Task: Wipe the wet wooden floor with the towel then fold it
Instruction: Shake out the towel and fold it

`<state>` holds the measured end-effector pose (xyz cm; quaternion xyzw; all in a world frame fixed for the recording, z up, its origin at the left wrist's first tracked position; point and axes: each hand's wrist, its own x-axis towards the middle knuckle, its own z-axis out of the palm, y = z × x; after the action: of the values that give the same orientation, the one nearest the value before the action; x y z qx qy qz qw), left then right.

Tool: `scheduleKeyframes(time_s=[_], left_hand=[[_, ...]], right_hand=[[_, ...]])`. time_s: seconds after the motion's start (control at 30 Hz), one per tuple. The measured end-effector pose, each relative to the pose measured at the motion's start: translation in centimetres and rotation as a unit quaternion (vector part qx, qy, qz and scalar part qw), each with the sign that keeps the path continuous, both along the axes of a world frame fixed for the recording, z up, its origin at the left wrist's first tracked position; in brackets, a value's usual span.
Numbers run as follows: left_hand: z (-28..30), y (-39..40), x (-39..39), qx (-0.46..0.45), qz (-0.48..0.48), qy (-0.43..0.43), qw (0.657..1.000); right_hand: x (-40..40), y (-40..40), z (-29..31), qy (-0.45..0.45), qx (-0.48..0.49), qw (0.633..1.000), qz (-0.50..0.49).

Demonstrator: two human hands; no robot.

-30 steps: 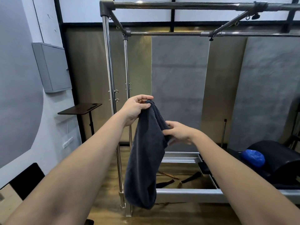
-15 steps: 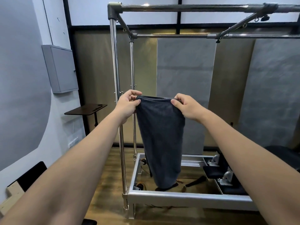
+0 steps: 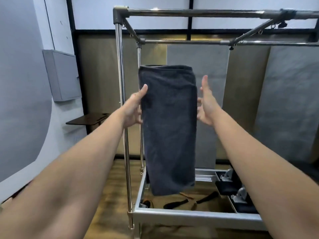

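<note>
Towel hangs mid-frame, folded lengthwise — wiping prob. done, more folds left. Left hand touches its edge w/ straight fingers; right hand spread wide just beside it, holding nothing.

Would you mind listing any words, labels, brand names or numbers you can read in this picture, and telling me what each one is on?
None: no readable text shows in this view.
The dark towel between the left hand and right hand shows no tag or print.
The grey wall cabinet has a plain door.
The metal frame carries no visible marking.
</note>
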<state>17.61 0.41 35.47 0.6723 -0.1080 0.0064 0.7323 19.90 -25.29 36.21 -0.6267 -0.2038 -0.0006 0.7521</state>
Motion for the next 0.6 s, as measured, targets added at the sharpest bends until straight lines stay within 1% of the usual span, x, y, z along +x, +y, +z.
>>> scheduleKeyframes(time_s=[0.03, 0.07, 0.1, 0.13, 0.17, 0.2, 0.23, 0.27, 0.33, 0.4, 0.43, 0.5, 0.53, 0.6], left_hand=[[-3.4, 0.4, -0.4, 0.015, -0.076, 0.068, 0.995], [-7.3, 0.6, -1.0, 0.024, -0.126, 0.131, 0.983], [-10.8, 0.6, -1.9, 0.027, -0.159, 0.185, 0.970], [-13.7, 0.3, -2.4, 0.028, -0.173, 0.225, 0.958], [-16.2, 0.0, -2.6, 0.034, -0.176, 0.256, 0.950], [-17.7, -0.4, -2.7, 0.050, -0.161, 0.278, 0.946], [-18.5, -0.8, -2.5, 0.063, -0.135, 0.295, 0.944], [-18.7, -1.0, -2.1, 0.054, -0.106, 0.312, 0.943], [-17.5, -1.4, -1.2, 0.000, -0.044, 0.325, 0.945], [-15.3, -1.2, -0.3, -0.034, -0.025, 0.287, 0.957], [-14.1, -1.0, -0.1, -0.026, -0.035, 0.270, 0.962], [-12.7, -0.6, -0.1, 0.025, -0.044, 0.261, 0.964], [-12.7, -0.5, 0.0, 0.051, -0.033, 0.261, 0.963], [-12.8, -0.4, 0.0, 0.086, 0.037, 0.245, 0.965]], right_hand=[[-0.2, 0.1, -3.4, 0.062, -0.025, 0.994, 0.090], [-0.7, 0.0, -7.5, 0.118, -0.058, 0.982, 0.138], [-1.6, 0.0, -11.3, 0.184, -0.095, 0.967, 0.147], [-2.1, 0.1, -14.1, 0.245, -0.141, 0.949, 0.136], [-2.3, 0.0, -16.4, 0.286, -0.185, 0.934, 0.110], [-2.2, 0.0, -17.7, 0.303, -0.225, 0.924, 0.065], [-2.2, 0.2, -18.1, 0.315, -0.246, 0.916, 0.030], [-1.9, 0.4, -17.9, 0.318, -0.244, 0.916, 0.007], [-1.1, 1.0, -16.5, 0.295, -0.194, 0.935, -0.024], [-0.5, 1.5, -14.5, 0.252, -0.140, 0.957, -0.043], [-0.2, 1.6, -13.6, 0.239, -0.112, 0.963, -0.045], [0.2, 1.5, -12.3, 0.225, -0.076, 0.969, -0.059], [0.4, 1.3, -12.0, 0.220, -0.087, 0.969, -0.074], [0.5, 0.9, -12.0, 0.219, -0.151, 0.958, -0.109]])
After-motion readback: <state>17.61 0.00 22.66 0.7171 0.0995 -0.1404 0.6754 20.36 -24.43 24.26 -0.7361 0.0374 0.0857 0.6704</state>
